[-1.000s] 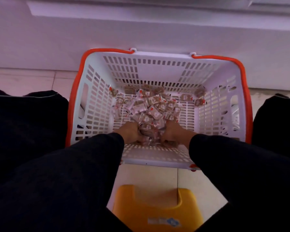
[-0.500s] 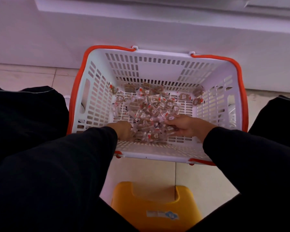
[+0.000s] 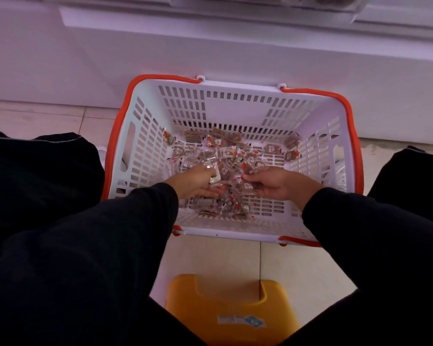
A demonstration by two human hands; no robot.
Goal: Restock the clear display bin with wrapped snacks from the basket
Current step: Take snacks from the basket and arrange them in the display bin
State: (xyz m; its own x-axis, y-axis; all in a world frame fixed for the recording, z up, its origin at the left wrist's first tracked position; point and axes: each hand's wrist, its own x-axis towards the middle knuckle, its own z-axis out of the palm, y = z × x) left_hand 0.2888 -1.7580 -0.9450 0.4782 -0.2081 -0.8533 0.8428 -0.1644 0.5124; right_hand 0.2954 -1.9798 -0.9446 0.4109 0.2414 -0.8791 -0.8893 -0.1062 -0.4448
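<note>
- While the yellow stool (image 3: 231, 309) sits nearest, both sleeves reach past it into the basket (image 3: 145, 146).
- Left hand (image 3: 193, 182) curls around wrapped snacks (image 3: 225, 158); right hand (image 3: 278, 183) pinches one packet, the heap lying just beyond the fingertips.
- Slippery wrappers, loosely gathered, could spill on the lift.
- Far above, the clear display bin (image 3: 335, 1) barely shows.

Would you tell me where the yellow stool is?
In the head view, the yellow stool sits bottom centre on the tiled floor, nearer the person than the white basket.
</note>
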